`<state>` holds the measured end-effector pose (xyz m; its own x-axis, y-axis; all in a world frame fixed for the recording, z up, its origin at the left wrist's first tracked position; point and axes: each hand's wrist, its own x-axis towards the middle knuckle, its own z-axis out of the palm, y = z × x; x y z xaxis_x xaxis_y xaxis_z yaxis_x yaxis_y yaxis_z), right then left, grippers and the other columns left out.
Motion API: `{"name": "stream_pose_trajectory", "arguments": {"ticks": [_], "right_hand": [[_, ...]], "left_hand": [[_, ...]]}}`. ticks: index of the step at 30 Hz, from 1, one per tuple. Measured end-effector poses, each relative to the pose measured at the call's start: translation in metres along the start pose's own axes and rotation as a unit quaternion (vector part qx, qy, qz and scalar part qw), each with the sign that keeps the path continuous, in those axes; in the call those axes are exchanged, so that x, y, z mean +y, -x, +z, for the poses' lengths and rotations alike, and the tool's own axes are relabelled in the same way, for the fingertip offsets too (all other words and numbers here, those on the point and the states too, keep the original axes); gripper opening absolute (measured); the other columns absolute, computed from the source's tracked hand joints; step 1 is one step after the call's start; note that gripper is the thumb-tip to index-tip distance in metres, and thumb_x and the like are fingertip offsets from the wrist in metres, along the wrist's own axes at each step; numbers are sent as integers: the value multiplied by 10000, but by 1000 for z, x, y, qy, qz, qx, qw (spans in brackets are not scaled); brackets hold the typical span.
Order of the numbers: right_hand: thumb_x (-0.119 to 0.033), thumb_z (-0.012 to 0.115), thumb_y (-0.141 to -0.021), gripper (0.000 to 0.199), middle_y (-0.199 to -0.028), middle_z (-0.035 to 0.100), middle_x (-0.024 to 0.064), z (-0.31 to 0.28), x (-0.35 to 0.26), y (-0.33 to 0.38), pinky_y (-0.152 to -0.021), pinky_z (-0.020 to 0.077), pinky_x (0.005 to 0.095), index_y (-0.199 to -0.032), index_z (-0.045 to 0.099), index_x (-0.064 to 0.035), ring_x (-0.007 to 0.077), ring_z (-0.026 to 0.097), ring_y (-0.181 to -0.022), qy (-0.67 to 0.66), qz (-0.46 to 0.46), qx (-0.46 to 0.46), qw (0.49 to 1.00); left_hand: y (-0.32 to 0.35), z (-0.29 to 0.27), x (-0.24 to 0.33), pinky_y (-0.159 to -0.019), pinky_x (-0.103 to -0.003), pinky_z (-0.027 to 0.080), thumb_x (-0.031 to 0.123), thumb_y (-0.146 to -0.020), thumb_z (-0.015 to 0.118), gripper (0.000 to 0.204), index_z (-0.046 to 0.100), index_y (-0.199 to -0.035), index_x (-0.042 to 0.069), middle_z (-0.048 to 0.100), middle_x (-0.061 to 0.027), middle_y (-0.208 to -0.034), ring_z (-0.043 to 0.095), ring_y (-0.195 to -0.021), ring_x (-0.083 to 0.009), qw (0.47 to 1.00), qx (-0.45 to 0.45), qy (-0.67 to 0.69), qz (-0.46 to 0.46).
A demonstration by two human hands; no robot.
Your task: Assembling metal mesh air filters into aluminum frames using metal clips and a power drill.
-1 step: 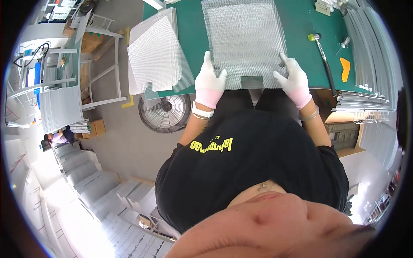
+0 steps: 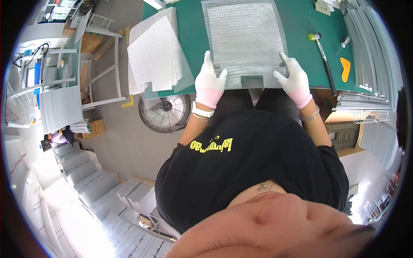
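Note:
A grey wire mesh sheet [image 2: 245, 34] lies flat before me, with a rectangular notch in its near edge. My left hand [image 2: 209, 77], in a white glove with a pink cuff, rests by its near left corner, thumb and fingers apart. Across from it, my right hand [image 2: 294, 77], gloved the same way, is at the near right side with its fingers spread. The fingertips of both are at the sheet's side edges; neither hand visibly grips it. To the left, a stack of similar mesh sheets [image 2: 157, 56] lies fanned out, partly past the table edge.
On the green table [image 2: 301, 21] to the right are a hammer [image 2: 323, 58] and a yellow-orange curved piece [image 2: 345, 69]. Long metal strips [image 2: 365, 47] are stacked beyond them. A floor fan [image 2: 165, 112] stands below the table's left side. A person [image 2: 58, 136] is far left.

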<state>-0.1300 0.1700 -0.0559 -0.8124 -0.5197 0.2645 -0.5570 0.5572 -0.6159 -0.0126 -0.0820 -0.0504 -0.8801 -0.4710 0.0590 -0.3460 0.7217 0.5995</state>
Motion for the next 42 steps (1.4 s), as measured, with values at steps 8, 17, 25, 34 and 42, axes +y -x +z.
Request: {"name": "stream_pose_trajectory", "arguments": {"ticks": [8, 17, 25, 34, 42], "right_hand": [[-239, 718, -818, 586, -1052, 592, 140, 11, 20, 1, -839, 512, 376, -1340, 522, -58, 308, 608, -969, 36, 12, -42, 998], [-259, 704, -831, 600, -1110, 572, 148, 15, 23, 2, -867, 505, 387, -1366, 500, -79, 323, 593, -1012, 62, 34, -73, 995], [-282, 705, -830, 607, -1125, 565, 182, 11, 19, -3, -881, 508, 400, -1370, 504, -94, 344, 593, -1032, 76, 53, -99, 991], [-287, 705, -808, 456, -1056, 587, 187, -3, -35, -44, -874, 508, 421, -1210, 650, -80, 326, 607, -1033, 105, -53, -71, 991], [-321, 597, -874, 688, -1204, 591, 253, 149, -149, -138, -954, 478, 425, -1482, 369, -94, 385, 583, -1112, -71, -81, -403, 909]], "left_hand": [[-3, 22, -13, -855, -415, 531, 253, -845, 694, 806, 288, -1479, -38, 567, -238, -1270, 636, -1035, -368, 998, 0, -59, 16], [-2, 31, -18, -772, -418, 539, 253, -856, 697, 800, 281, -1480, -26, 565, -186, -1147, 634, -948, -347, 996, -8, -88, 14], [-5, 31, -20, -770, -407, 544, 261, -852, 704, 814, 277, -1482, -27, 555, -184, -1163, 632, -961, -337, 995, -14, -98, 18], [-6, 41, -27, -1075, -543, 324, 182, -829, 672, 454, 604, -1276, 142, 501, -116, -1348, 418, -1293, -345, 983, -17, -143, 114], [2, 44, -19, -1079, -574, 277, 370, -885, 582, 506, 568, -1308, 91, 575, -161, -1321, 465, -1273, -389, 979, -63, -163, 109]]}}
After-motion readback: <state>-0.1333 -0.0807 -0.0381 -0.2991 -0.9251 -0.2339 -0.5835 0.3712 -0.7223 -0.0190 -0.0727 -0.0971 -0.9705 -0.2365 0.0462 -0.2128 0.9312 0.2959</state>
